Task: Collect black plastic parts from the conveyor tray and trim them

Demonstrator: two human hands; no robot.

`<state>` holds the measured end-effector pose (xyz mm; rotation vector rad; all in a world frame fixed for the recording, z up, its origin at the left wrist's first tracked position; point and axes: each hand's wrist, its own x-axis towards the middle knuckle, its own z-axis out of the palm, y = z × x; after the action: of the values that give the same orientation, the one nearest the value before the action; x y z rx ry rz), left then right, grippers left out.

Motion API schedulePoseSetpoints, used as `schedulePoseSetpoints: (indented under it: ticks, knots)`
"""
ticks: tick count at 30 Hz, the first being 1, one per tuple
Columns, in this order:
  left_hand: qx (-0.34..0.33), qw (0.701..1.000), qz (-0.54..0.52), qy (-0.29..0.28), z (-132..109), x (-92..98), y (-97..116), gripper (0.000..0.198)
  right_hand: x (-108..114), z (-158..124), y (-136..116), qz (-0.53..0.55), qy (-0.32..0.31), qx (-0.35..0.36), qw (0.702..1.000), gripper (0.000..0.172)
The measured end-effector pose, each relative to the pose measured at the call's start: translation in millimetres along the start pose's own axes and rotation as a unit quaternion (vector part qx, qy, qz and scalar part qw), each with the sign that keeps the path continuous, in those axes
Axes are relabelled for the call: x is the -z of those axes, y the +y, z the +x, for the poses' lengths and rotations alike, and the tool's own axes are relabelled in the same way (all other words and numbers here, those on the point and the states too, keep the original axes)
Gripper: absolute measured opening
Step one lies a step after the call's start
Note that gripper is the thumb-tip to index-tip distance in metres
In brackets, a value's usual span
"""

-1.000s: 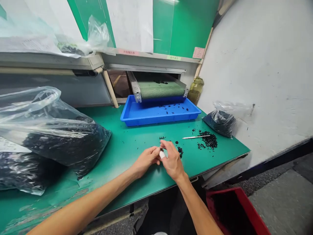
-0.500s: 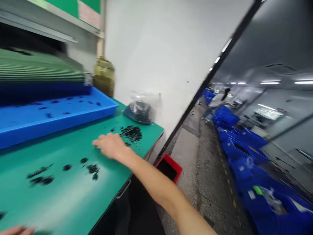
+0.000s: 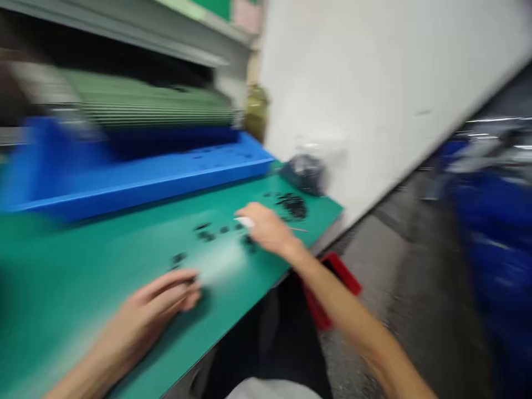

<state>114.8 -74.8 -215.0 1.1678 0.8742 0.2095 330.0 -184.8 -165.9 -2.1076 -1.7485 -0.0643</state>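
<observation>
My right hand [image 3: 266, 227] is closed over the green worktop [image 3: 124, 266]. A thin, pale reddish rod [image 3: 299, 229] sticks out behind it, and something white [image 3: 245, 221] shows at its fingertips, too blurred to name. Beside and below that hand lie small black pieces [image 3: 249, 243], with a larger heap of black pieces [image 3: 293, 206] just beyond. My left hand [image 3: 166, 302] hovers low over the worktop, its fingers pinched together; what they hold, if anything, is hidden. Several loose black pieces [image 3: 205, 235] are scattered between the hands.
A blue tray [image 3: 166, 188] stands along the back, under a ribbed green roller [image 3: 158, 108]. At the right end are a clear bag of dark material [image 3: 305, 172] and a yellowish jar [image 3: 256, 113] against a white wall [image 3: 353, 83]. A red bin [image 3: 343, 274] sits below the edge.
The view has swung left. My right hand has drawn back from beside the heap towards the nearer loose pieces. My left hand has come further into view, fingers pinched.
</observation>
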Motion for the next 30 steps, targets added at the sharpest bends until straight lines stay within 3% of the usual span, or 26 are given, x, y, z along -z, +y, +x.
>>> schedulePoseSetpoints:
  ticks: [3, 7, 13, 21, 24, 30]
  knots:
    - [-0.043, 0.987, -0.104, -0.116, -10.3, 2.6, 0.8, 0.028, -10.2, -25.9, -13.0, 0.180, 0.015, -0.033, 0.983, 0.024]
    - [-0.068, 0.972, -0.155, -0.164, 0.4, 11.5, -0.8, 0.026, -29.7, -43.5, -38.7, 0.293, -0.055, -0.044, 0.953, 0.024]
    - [-0.077, 0.964, -0.164, -0.194, -4.4, 10.3, -6.0, 0.027, -44.3, -50.5, -72.3, 0.245, -0.005, -0.012, 0.969, 0.043]
    - [-0.078, 0.970, -0.163, -0.162, 1.1, 12.9, -7.5, 0.025, -50.8, -47.4, -73.8, 0.207, 0.078, -0.015, 0.975, 0.029]
    - [-0.091, 0.973, -0.134, -0.165, 1.2, 13.9, -8.9, 0.025, -47.5, -45.1, -77.3, 0.226, 0.078, -0.004, 0.971, 0.025]
    - [-0.073, 0.965, -0.171, -0.184, 1.4, 12.2, -9.6, 0.025, -49.6, -47.5, -78.3, 0.220, 0.075, 0.009, 0.972, 0.033]
